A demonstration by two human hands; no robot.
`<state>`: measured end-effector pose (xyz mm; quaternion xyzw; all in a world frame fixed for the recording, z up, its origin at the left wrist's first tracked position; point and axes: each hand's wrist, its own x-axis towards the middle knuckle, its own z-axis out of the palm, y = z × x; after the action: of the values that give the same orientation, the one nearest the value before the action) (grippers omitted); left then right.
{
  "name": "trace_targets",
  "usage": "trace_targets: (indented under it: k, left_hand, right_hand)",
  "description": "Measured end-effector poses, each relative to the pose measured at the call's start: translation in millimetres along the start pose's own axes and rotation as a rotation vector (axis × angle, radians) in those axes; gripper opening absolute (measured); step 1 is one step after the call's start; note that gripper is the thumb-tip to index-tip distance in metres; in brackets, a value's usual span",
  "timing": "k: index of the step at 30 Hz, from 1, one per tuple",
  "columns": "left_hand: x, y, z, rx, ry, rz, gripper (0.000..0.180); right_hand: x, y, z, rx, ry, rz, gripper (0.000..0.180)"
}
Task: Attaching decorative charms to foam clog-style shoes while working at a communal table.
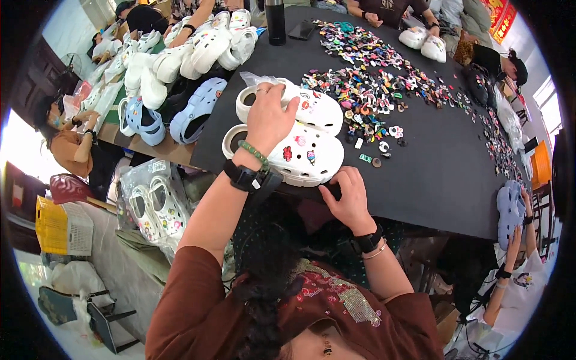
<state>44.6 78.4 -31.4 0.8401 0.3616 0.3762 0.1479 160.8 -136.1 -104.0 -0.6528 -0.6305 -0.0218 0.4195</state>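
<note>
A pair of white clogs lies side by side on the black table, toes pointing right. Colourful charms sit in the holes of the far clog [322,114] and the near clog [316,155]. My left hand [270,117] reaches across the near one, its fingers bent over the far clog near its foot opening. Beside the near clog's toe, at the table edge, is my right hand [350,198], thumb and fingers apart, fingertips close against the shoe's side. Whether they press on it is hard to see. A clear plastic bag [255,78] lies behind the heels.
Loose shoe charms [372,90] cover much of the black table [420,192]. A dark bottle [275,24] and black phone-like object [302,30] stand at the back. White clogs [210,48] and blue clogs [198,111] crowd the left. Co-workers handle clogs far right and at right.
</note>
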Motion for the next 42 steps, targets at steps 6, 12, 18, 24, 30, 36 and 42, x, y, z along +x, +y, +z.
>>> trace_targets:
  k: [6, 12, 18, 24, 30, 36, 42]
  left_hand:
    - [-1, -5, 11, -0.041, -0.012, -0.123, 0.044]
    - [-4, -8, 8, -0.126, 0.071, -0.089, 0.034]
    - [-3, -4, 7, -0.028, 0.083, -0.057, 0.030]
    - [-5, -3, 7, -0.068, 0.072, -0.058, 0.028]
    - [-6, -7, 9, -0.027, 0.087, -0.019, 0.025]
    - [-5, -7, 11, -0.063, 0.095, -0.039, 0.024]
    - [-6, -4, 7, -0.060, 0.076, -0.049, 0.024]
  right_hand:
    - [3, 4, -3, 0.043, -0.048, 0.066, 0.026]
    - [50, 3, -51, 0.168, -0.078, 0.244, 0.020]
    - [118, 18, -53, -0.012, -0.119, 0.023, 0.028]
    - [155, 29, -28, -0.160, -0.263, -0.122, 0.039]
    - [173, 22, -4, -0.313, -0.383, -0.136, 0.046]
    - [177, 26, -4, -0.324, -0.368, -0.206, 0.041]
    - [182, 35, -7, -0.290, -0.421, -0.230, 0.035]
